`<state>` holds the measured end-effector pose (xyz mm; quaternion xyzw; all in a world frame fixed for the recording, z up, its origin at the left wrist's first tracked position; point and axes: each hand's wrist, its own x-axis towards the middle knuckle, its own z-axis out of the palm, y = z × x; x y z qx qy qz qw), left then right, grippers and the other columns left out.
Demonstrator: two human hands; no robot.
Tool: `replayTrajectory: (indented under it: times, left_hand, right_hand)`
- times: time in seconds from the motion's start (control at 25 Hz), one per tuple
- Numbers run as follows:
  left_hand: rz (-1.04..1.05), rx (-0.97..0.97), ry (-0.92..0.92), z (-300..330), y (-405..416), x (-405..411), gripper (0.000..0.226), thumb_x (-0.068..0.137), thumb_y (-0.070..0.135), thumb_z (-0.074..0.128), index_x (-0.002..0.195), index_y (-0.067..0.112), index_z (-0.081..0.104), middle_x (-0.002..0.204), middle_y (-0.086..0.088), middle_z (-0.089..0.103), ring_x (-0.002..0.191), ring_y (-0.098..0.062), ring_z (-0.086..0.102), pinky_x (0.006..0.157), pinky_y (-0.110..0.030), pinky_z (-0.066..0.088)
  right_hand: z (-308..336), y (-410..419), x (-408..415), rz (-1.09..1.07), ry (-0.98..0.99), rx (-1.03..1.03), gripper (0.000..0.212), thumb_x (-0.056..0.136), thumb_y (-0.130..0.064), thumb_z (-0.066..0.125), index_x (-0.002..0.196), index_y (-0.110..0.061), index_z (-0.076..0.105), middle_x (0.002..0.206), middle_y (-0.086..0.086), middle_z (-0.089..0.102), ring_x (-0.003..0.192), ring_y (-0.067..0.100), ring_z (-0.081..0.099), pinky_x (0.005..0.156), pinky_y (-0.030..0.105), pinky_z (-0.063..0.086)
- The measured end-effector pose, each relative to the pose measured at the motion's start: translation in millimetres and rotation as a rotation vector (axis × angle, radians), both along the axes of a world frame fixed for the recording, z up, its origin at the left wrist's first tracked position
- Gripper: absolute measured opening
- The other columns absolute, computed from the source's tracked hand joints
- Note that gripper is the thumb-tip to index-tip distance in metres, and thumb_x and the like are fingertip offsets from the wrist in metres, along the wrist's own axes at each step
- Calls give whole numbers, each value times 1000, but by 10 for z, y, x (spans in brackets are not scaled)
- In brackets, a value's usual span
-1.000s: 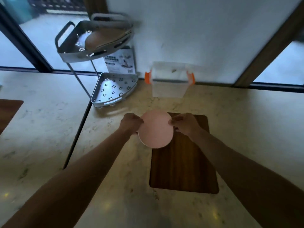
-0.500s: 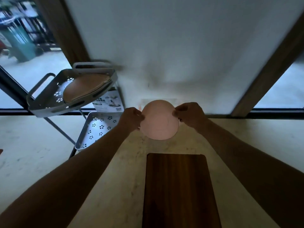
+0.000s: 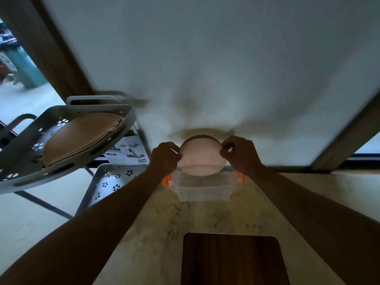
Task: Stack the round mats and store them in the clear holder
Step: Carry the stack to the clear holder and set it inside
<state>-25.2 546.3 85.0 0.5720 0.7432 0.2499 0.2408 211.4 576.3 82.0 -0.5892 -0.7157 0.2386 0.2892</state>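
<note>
A stack of round mats [image 3: 200, 158], pink at the front with darker edges behind, stands on edge over the clear holder [image 3: 202, 189], a see-through box with orange clips against the wall. My left hand [image 3: 164, 159] pinches the stack's left rim and my right hand [image 3: 239, 154] pinches its right rim. The stack's lower edge dips just inside the holder's open top. More brown round mats [image 3: 80, 136] lie in the upper tray of the metal rack.
A grey two-tier metal rack [image 3: 67, 167] with flower cut-outs stands at the left, a printed box behind it. A dark wooden cutting board [image 3: 232, 260] lies on the marble counter near me. The white wall is right behind the holder.
Both hands carried the stack of mats away from the cutting board toward the wall and brought it down over the clear holder. My view tilted upward.
</note>
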Motion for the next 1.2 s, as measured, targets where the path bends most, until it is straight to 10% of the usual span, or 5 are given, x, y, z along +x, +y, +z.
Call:
replayTrajectory:
  times: [0.32,1.2]
  left_hand:
    - [-33,26,226,-461,83,-5,10,84,21,69,93,21,74,95,-8,51,102,-30,55,88,-43,47]
    - [53,98,234,-535,166,4,22,86,32,69,106,24,71,114,-8,58,102,-27,61,90,-44,50]
  right_hand:
    - [-379,84,-21,7,-128,-27,13,79,-20,71,92,-16,71,87,0,74,96,23,57,82,37,49]
    - [-434,189,-107,-33,-413,113,24,88,-30,60,103,-15,70,98,6,73,95,28,61,85,41,49]
